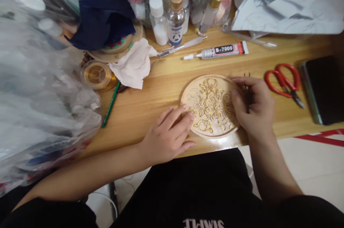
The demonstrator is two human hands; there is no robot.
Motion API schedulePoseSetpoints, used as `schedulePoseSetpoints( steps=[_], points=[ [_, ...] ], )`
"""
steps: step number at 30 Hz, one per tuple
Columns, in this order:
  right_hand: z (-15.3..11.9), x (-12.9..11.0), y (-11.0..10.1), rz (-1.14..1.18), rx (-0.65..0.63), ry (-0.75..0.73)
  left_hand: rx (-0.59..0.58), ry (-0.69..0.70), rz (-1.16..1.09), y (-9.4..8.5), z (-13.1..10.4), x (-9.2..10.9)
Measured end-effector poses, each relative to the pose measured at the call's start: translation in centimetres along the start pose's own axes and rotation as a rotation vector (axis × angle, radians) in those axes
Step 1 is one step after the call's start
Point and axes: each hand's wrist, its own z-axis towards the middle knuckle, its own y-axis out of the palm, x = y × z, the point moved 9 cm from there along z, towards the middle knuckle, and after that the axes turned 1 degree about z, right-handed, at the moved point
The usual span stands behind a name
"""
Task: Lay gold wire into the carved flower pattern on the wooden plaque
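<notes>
A round wooden plate (215, 133) with a raised rim lies near the table's front edge, bearing a flower pattern in gold wire. Part of a pencil drawing shows at its upper left. My left hand (170, 133) is open, its fingers spread and fingertips touching the plate's left rim. At the right rim is my right hand (254, 108), thumb and forefinger closed around the plate's edge. A dark thin tool (246, 100) with two prongs pointing up is tucked in that hand, partly hidden by the fingers.
Behind the plate lie a B-7000 glue tube (224, 50) and a white pen-like tool (188, 45). Red-handled pliers (287, 84) and a phone (325, 90) are at right. Bottles (176, 20), a wire spool (96, 74), a green pencil (110, 105) and plastic bags (45, 88) stand around.
</notes>
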Motion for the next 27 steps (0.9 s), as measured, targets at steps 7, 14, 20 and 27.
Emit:
schedulePoseSetpoints(
  steps=[7, 14, 20, 27],
  points=[
    [0.05, -0.04, -0.03, -0.004, 0.003, 0.006, -0.006, -0.005, -0.002, 0.03, -0.02, 0.04],
    [0.09, 0.00, -0.17, -0.009, 0.022, -0.011, -0.009, -0.006, 0.017, 0.07, -0.11, 0.03],
    [0.13, -0.07, -0.05, -0.010, 0.015, -0.025, -0.006, 0.013, 0.051, 0.05, -0.09, 0.27],
    [0.13, -0.13, -0.10, -0.011, 0.026, -0.011, -0.034, 0.043, 0.126, -0.04, 0.06, 0.62]
  ],
)
